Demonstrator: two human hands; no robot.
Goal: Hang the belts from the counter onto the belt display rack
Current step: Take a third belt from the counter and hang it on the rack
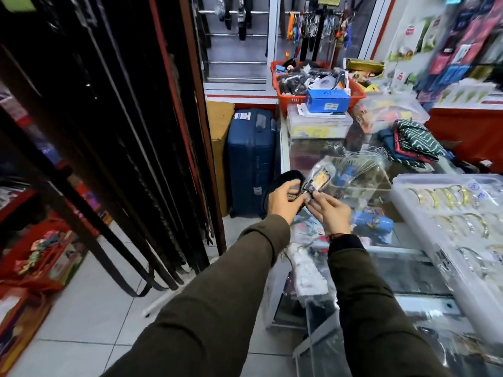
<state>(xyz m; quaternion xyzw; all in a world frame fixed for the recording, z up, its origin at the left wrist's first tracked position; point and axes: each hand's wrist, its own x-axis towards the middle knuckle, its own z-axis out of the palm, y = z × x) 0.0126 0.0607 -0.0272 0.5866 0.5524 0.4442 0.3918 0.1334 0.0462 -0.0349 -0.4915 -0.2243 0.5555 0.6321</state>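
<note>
Holding a coiled black belt in the left hand, fingers curling closed around the coil, thumb lying over its top edge. Pinching the belt's buckle end, wrapped in clear plastic, with the right hand, thumb and forefinger closing together on the lower edge of the wrapper. Keeping both hands almost touching, right fingertips just beside the left knuckles, the gold-coloured buckle showing through the plastic just above the pinch. Hovering with the belt in the air at the near-left corner of the glass counter, not resting on it.

Hanging to the left of the grip, well apart from it: the belt display rack, crowded with long dark belts reaching almost to the tiled floor. Standing beyond the left hand, past the coil: a blue suitcase upright against the counter's end. Lying just beyond the pinched wrapper: a clear bag with wire hangers. Sitting to the right of the right hand: a clear plastic tray of bangles on the counter top. Sitting further back, beyond everything in the grip: a red basket full of small goods, a blue box in front of it
</note>
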